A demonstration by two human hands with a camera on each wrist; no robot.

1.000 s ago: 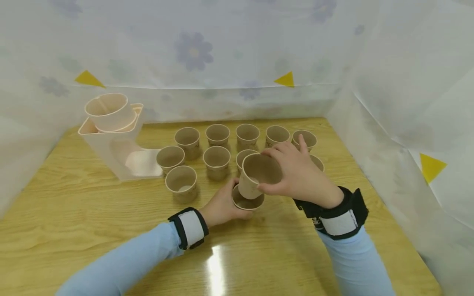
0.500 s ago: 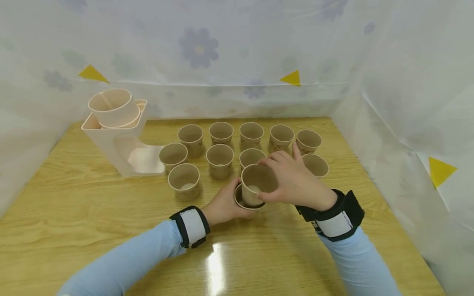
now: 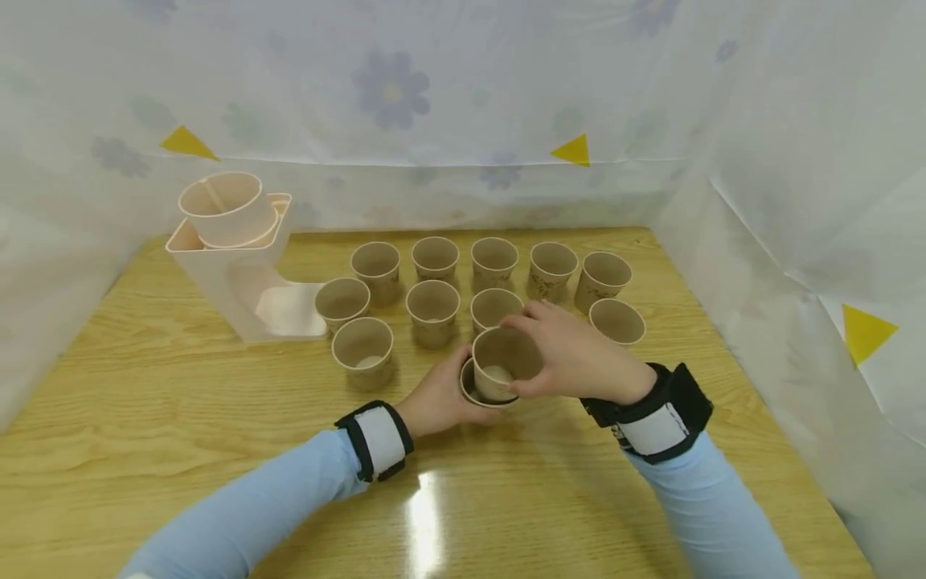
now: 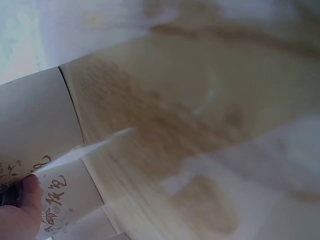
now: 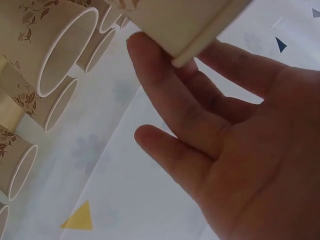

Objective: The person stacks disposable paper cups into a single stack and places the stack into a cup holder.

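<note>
In the head view my left hand (image 3: 440,398) grips a brown paper cup (image 3: 469,387) near the middle of the table, thumb and fingers around its side. Above it, my right hand (image 3: 575,354) pinches a second paper cup (image 3: 493,378) near the rim. This upper cup leans slightly, its base down inside the lower cup's mouth. In the right wrist view, several fingers of my right hand (image 5: 235,125) support the rim of the upper cup (image 5: 185,25). The left wrist view catches part of my left hand (image 4: 22,210) against a cup (image 4: 60,195) with brown print.
Several more paper cups stand upright behind my hands, such as a back-row cup (image 3: 434,261) and a nearer left cup (image 3: 363,358). At the left is a pale plastic stand (image 3: 246,301) with a round container (image 3: 231,221) on top. Patterned sheeting (image 3: 463,96) encloses the wooden table (image 3: 181,418).
My right hand has lowered the upper cup further into the lower one, and its raised finger has come down. The left hand keeps its grip. The head view has shifted slightly.
</note>
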